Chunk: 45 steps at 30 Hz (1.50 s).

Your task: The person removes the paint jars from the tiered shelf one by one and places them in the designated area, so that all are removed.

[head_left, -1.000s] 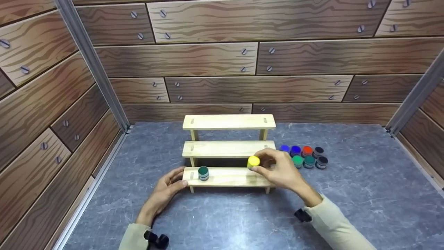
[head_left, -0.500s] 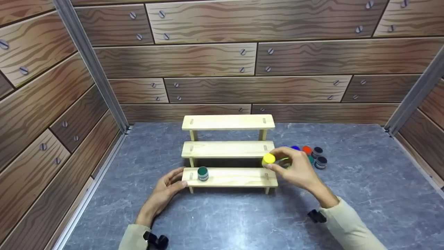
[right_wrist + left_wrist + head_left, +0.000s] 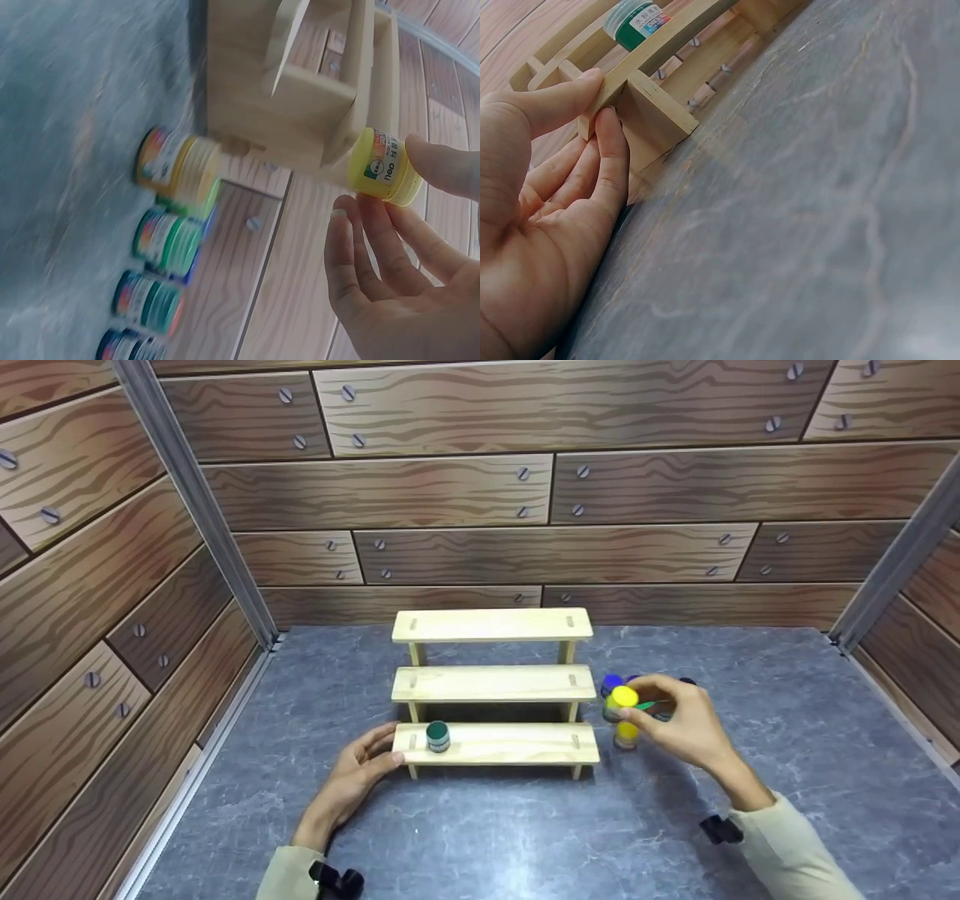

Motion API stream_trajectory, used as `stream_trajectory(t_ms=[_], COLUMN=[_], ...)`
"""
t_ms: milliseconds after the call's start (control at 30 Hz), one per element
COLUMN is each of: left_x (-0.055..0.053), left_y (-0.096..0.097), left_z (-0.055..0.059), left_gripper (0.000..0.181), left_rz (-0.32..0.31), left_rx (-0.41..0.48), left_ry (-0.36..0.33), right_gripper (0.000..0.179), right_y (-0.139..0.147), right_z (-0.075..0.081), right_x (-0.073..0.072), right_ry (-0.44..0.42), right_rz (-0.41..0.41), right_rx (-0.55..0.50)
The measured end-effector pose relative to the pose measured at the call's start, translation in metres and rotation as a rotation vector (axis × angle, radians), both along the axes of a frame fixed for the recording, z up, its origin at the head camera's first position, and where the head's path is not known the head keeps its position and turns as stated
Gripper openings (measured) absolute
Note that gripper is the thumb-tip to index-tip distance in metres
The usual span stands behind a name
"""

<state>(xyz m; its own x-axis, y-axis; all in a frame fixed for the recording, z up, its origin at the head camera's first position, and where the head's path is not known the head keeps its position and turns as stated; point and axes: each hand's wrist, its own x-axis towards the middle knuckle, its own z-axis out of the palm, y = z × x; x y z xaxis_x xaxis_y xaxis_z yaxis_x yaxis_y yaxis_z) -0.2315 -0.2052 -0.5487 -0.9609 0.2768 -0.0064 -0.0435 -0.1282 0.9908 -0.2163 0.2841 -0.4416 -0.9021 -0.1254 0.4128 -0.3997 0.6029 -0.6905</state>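
Note:
My left hand (image 3: 352, 772) pinches the left end of the lowest board of a three-tier wooden display stand (image 3: 495, 682), thumb on top and a finger beneath. On that board, near the left end, sits a dark green paint jar (image 3: 438, 736), its label visible in the left wrist view. My right hand (image 3: 682, 724) holds a bright yellow paint jar (image 3: 625, 697) between thumb and fingertips, raised off the table just right of the stand. Below it a deeper yellow paint jar (image 3: 626, 736) stands on the table. In the right wrist view, the held yellow jar (image 3: 384, 166) appears tilted.
More paint jars are grouped right of the stand, partly hidden by my right hand: a blue jar (image 3: 612, 684), a green jar (image 3: 166, 241), a teal jar (image 3: 146, 301) and others. Wood-patterned walls (image 3: 450, 491) enclose the grey marbled tabletop (image 3: 450, 840).
My right hand has carried the yellow paint jar rightward, from over the lowest board to beside the stand. The deeper yellow jar has come into view. My left hand has kept its place.

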Motion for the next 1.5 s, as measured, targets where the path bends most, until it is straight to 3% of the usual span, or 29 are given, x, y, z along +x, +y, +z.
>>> stream_trajectory(t_ms=[633, 1133, 1500], left_x=[0.0, 0.001, 0.0], left_y=[-0.002, -0.001, -0.002], left_z=[0.0, 0.0, -0.002], left_gripper=[0.076, 0.077, 0.076], left_rz=[-0.011, -0.006, -0.014], left_rx=[0.0, -0.007, -0.006], left_ry=[0.007, 0.025, 0.007], right_gripper=[0.038, 0.043, 0.041], right_y=[0.041, 0.057, 0.056], right_z=[-0.027, -0.046, -0.045], right_x=[-0.002, -0.006, -0.005], right_ry=[-0.082, -0.17, -0.25], right_rz=[-0.124, -0.138, -0.123], right_rx=[0.027, 0.022, 0.051])
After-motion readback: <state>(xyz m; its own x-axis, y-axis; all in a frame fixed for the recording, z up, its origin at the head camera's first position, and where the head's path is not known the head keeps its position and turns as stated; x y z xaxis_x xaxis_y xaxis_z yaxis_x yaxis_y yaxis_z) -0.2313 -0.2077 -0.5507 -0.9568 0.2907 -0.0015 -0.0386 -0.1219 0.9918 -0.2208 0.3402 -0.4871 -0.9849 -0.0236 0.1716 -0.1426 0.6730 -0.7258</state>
